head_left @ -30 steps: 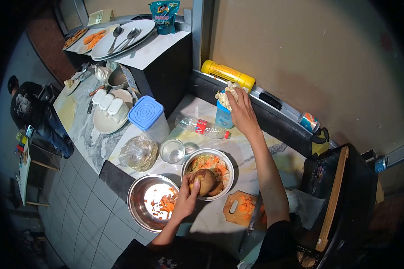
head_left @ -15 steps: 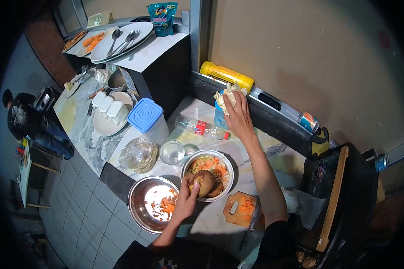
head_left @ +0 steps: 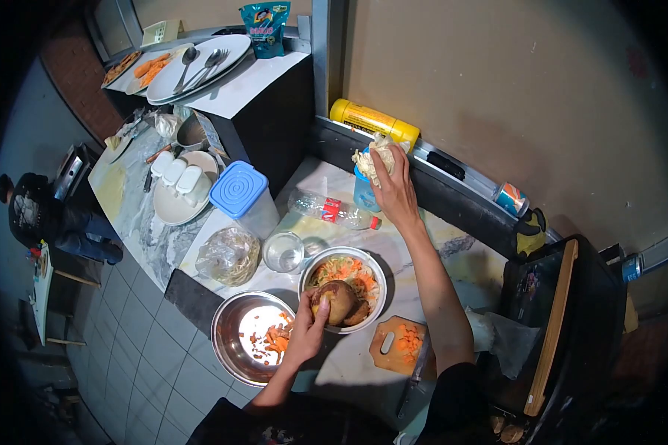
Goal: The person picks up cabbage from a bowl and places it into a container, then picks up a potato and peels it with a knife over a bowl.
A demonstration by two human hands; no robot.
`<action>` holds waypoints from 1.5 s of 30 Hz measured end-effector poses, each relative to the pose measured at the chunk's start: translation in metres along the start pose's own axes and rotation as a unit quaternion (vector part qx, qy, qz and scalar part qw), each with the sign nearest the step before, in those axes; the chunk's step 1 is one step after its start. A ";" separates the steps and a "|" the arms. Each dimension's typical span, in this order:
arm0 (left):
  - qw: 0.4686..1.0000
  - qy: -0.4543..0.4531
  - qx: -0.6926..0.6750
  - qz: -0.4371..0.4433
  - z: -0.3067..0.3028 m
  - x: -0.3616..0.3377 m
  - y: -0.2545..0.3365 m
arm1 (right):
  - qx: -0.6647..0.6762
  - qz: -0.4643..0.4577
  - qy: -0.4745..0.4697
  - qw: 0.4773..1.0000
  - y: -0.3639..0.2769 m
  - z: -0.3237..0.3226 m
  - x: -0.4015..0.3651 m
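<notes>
My left hand [head_left: 306,335] is closed around a round brown potato [head_left: 337,300] with a yellowish patch near my thumb. It sits low over a white bowl [head_left: 383,295] of shredded orange and green vegetables, and another brown piece lies under it. Stretched toward the wall, my right hand [head_left: 395,187] has its fingers curled over a crumpled cream-coloured bundle [head_left: 379,152], whose kind I cannot tell. The bundle is at the top of a blue container [head_left: 365,196]. Left of the bowl, a steel bowl [head_left: 223,340] holds orange pieces.
A cutting board [head_left: 382,363] with diced carrot and a knife [head_left: 413,377] lie near my right arm. Around the bowls are a glass [head_left: 283,252], a plastic bottle [head_left: 326,208], a bagged item [head_left: 228,256] and a blue-lidded tub [head_left: 239,190]. A person [head_left: 52,208] stands far left.
My right hand and the bundle shift very slightly; the potato stays in my left hand over the bowl. The person at far left moves a little leftward.
</notes>
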State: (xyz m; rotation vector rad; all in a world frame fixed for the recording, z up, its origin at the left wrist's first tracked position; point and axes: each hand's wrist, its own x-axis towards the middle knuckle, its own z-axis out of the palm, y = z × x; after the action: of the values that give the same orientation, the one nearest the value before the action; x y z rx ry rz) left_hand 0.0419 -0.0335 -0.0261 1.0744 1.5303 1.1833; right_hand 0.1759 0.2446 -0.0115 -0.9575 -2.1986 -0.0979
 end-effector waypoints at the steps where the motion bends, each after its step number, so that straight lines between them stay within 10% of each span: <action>1: 1.000 -0.001 0.002 -0.001 0.000 0.000 0.000 | -0.002 0.010 0.006 1.000 -0.001 0.001 0.001; 23: 1.000 0.005 0.000 0.010 -0.001 -0.002 0.002 | 0.013 -0.005 0.016 1.000 -0.016 -0.032 -0.010; 29: 0.996 0.051 -0.060 -0.045 -0.008 0.003 0.007 | 0.206 0.175 0.111 0.956 -0.069 -0.066 -0.049; 35: 0.973 0.070 -0.201 -0.088 -0.032 0.018 -0.002 | 0.349 0.188 -0.184 0.899 -0.114 -0.093 -0.097; 45: 0.965 0.118 -0.235 -0.011 -0.043 0.022 0.014 | 0.151 0.043 -0.498 0.853 -0.146 -0.013 -0.112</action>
State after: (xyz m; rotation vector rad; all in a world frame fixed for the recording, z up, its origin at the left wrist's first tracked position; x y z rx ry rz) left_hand -0.0029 -0.0186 -0.0094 0.6139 1.3300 1.6016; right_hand 0.1381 0.0673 -0.0444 -1.0368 -2.9329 0.9696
